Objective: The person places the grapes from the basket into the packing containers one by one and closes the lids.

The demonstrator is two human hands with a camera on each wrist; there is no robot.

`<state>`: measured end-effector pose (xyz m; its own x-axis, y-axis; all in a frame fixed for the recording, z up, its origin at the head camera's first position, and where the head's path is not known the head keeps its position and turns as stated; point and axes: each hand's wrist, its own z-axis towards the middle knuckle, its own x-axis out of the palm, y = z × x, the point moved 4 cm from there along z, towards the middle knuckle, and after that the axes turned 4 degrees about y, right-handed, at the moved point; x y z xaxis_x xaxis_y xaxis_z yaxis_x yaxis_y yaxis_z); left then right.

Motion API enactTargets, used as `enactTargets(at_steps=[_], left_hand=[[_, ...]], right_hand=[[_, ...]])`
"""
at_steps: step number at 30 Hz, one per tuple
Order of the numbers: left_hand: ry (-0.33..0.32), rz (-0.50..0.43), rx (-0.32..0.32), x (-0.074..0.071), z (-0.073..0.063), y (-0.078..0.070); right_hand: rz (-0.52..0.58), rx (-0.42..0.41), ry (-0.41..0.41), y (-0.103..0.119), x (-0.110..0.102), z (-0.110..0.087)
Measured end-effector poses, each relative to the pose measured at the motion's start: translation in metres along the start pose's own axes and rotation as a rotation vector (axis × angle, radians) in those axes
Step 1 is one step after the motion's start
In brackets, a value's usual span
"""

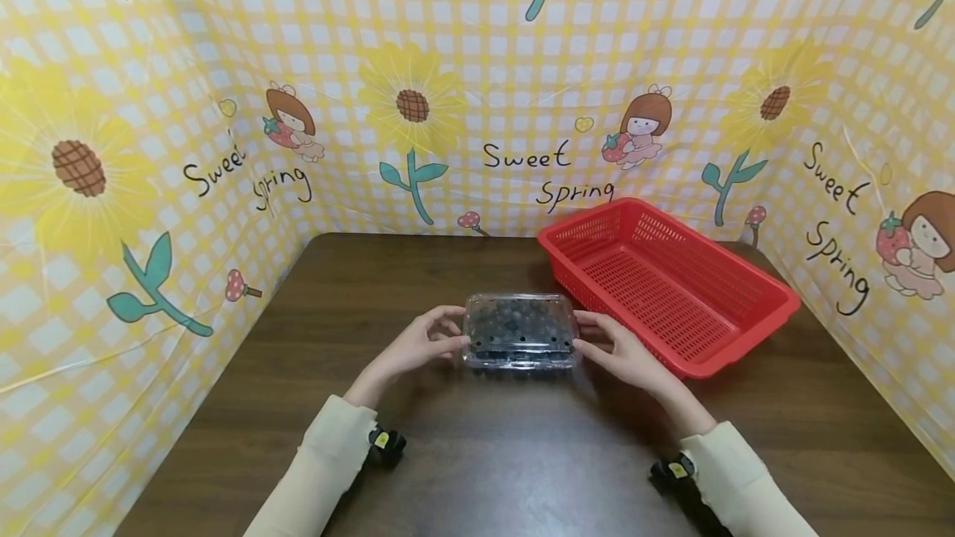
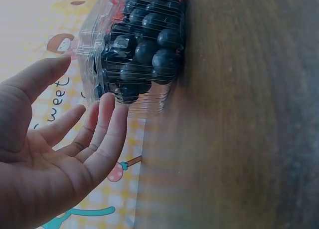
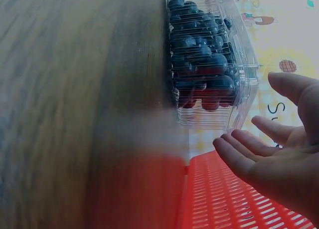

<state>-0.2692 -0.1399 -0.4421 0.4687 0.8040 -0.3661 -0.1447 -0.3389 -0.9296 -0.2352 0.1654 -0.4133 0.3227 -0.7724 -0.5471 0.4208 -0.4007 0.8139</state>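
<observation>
A clear plastic clamshell box (image 1: pixel 521 350) full of dark round blueberries (image 2: pixel 149 52) sits on the brown table, its lid down. At the box's left end is my left hand (image 1: pixel 414 348), fingers loosely bent and thumb spread away from them. In the left wrist view its fingertips are at the box's end wall; whether they touch it I cannot tell. My right hand (image 1: pixel 621 352) is at the opposite end, fingers extended toward the box. The right wrist view shows a small gap between that hand's thumb (image 3: pixel 286 84) and the box.
A red perforated plastic basket (image 1: pixel 746 348) stands at the back right, close behind my right hand. Behind the brown table (image 1: pixel 477 454) and along both sides hangs a yellow checked cloth (image 1: pixel 507 98) printed with sunflowers.
</observation>
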Motion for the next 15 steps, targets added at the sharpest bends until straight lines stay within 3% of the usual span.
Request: enactTargets(at_steps=[8,15], left_hand=[[-0.067,0.123,0.003,-0.004,0.003,-0.007],[-0.079,0.198,0.011,-0.005,0.007,-0.015]], right_hand=[[-0.105,-0.017,-0.009,-0.025,0.002,0.006],[-0.13,-0.098,-0.025,-0.02,0.0,0.011]])
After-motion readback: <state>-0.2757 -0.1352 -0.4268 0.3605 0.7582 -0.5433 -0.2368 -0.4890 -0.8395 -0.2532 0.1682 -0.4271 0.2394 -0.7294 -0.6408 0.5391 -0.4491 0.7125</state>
